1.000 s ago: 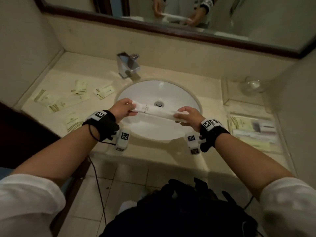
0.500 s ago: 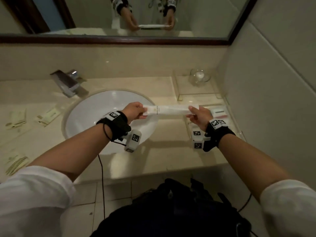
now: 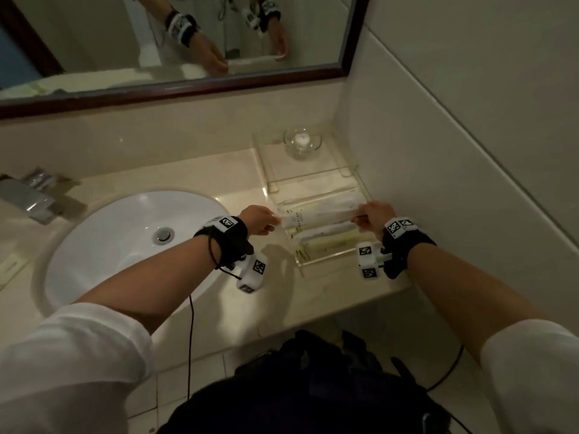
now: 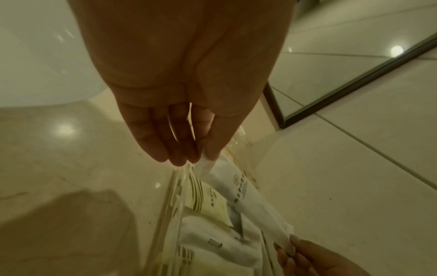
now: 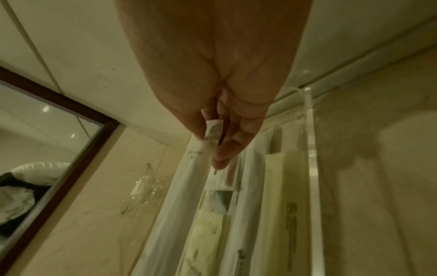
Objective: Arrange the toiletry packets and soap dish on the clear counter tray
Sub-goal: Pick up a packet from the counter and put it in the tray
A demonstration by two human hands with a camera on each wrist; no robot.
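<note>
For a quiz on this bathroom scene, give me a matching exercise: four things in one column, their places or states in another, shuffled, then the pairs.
Things:
1. long white packet
2. glass soap dish
3. faucet
4. right hand

Places or states:
A. at the far end of the clear tray, by the wall corner
B. pinches the packet's end nearest the side wall
C. on the counter, left of the sink
D. held level by both hands over the packets in the tray

Pairs: 1-D, 2-A, 3-C, 4-B
</note>
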